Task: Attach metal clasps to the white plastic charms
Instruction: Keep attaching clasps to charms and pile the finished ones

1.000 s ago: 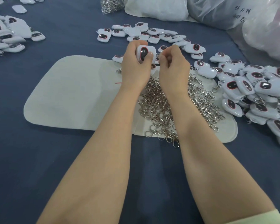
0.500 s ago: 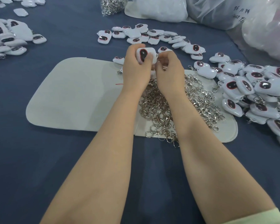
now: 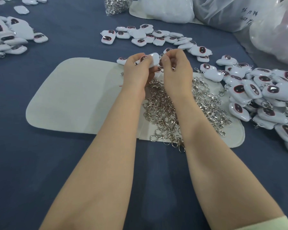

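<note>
My left hand was curled round one charm, held above the far edge of the mat. My right hand met it at its right corner, fingertips pinched on a clasp I could barely see. If that pinch slipped, I judged the clasp would drop into the heap of clasps beneath and tangle; a crooked push might leave it half hooked.

hands 2 | clasps 2 piles | plastic bags 3 | charms dozens, uncounted
</note>
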`<state>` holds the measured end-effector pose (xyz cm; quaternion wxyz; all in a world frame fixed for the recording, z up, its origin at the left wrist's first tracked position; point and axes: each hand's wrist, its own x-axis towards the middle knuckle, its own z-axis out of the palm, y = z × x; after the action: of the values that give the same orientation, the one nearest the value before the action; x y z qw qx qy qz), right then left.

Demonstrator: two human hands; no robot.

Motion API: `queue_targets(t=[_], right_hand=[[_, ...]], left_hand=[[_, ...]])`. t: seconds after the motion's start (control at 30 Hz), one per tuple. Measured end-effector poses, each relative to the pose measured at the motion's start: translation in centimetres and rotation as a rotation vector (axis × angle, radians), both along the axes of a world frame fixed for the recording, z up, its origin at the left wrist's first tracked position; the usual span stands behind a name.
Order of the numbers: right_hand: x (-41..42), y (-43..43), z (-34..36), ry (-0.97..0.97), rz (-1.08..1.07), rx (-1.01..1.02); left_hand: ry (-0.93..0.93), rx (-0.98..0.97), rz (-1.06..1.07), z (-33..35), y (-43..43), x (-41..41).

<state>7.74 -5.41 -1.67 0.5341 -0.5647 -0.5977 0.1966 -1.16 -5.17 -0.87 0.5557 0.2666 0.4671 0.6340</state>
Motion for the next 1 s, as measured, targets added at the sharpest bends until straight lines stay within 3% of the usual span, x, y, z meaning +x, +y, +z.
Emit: queue_targets(t=[0.3,0.5,0.6,0.8,1.0], right_hand=[[0.0,0.0,0.0,-0.100,-0.011,0.028],[0.3,0.1,-0.2,-0.165,0.029,-0.031],[0.2,0.0,-0.1,-0.072,0.039,-0.059],[-0.1,-0.2,0.3,0.055,0.110,-0.026],[-0.3,-0.4,0.5,0.087,0.050,0.046]], left_hand=[[0.589,0.439,0.170,0.0,-1.2,0.3],[0.810,0.535,0.143,-0.2,-1.2,0.6],[0.708,0.473,0.166,-0.1,-1.1,0.6],[0.027,0.104,0.110,0.2,-0.1,-0.2],[-0.125,0.031,-0.006,0.2,-0.2,-0.2]])
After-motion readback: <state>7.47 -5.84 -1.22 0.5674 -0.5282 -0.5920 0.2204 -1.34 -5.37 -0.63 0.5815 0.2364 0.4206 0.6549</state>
